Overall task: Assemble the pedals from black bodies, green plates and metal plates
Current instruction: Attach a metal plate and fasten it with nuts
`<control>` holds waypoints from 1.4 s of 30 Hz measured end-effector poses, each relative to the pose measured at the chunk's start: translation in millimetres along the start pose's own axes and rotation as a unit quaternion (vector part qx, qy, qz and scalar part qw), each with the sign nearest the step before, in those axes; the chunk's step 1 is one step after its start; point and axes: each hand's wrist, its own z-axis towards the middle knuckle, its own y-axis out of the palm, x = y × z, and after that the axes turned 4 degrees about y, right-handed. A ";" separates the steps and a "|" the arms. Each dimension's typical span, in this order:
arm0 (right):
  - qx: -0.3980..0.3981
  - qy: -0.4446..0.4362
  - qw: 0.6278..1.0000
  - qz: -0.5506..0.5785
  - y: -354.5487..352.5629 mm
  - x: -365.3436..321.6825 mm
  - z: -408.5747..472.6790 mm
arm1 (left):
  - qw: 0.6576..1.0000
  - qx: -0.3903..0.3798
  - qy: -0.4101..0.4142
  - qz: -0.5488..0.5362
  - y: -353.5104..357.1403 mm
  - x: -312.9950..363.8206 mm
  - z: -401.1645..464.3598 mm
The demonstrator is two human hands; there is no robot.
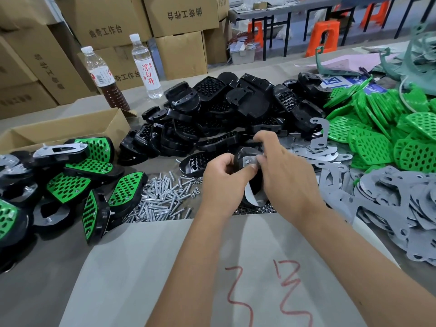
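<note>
Gripping one black body [243, 159] with a metal plate [250, 197] against it, both hands' fingers curl round it above the bench [165, 267], long axis running near-to-far, rounded end farthest.

Two bottles [122, 72] stood at the table's far edge: left one [103, 77] part-filled with dark liquid, right one [146, 67] clear, label in red characters. Cardboard boxes [113, 27] stacked behind them, printed with black characters. Open carton [70, 129] at left on the table. Grey sheet [146, 274] spread at near edge, marked with red scrawl [266, 293]. Orange stools [323, 37] under a dark-legged bench [295, 8] at far right. Pink paper [330, 62] and a blue-and-white printed sheet [342, 82] lay at far right of the table.
</note>
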 end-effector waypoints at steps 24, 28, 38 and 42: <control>-0.041 0.020 0.991 0.122 -8.7 4.0 -1.9 | 0.995 0.053 0.050 0.073 3.6 4.2 -1.8; -0.038 0.019 0.989 0.139 -2.9 5.3 -1.9 | 0.993 0.054 0.057 0.094 4.3 5.2 -2.0; -0.065 -0.021 0.989 0.133 -9.2 10.2 -2.9 | 0.995 0.037 0.032 0.084 -2.7 -1.4 2.4; -0.057 -0.038 0.987 0.143 -10.5 6.9 -3.4 | 0.998 0.012 0.020 0.057 -5.3 1.6 2.5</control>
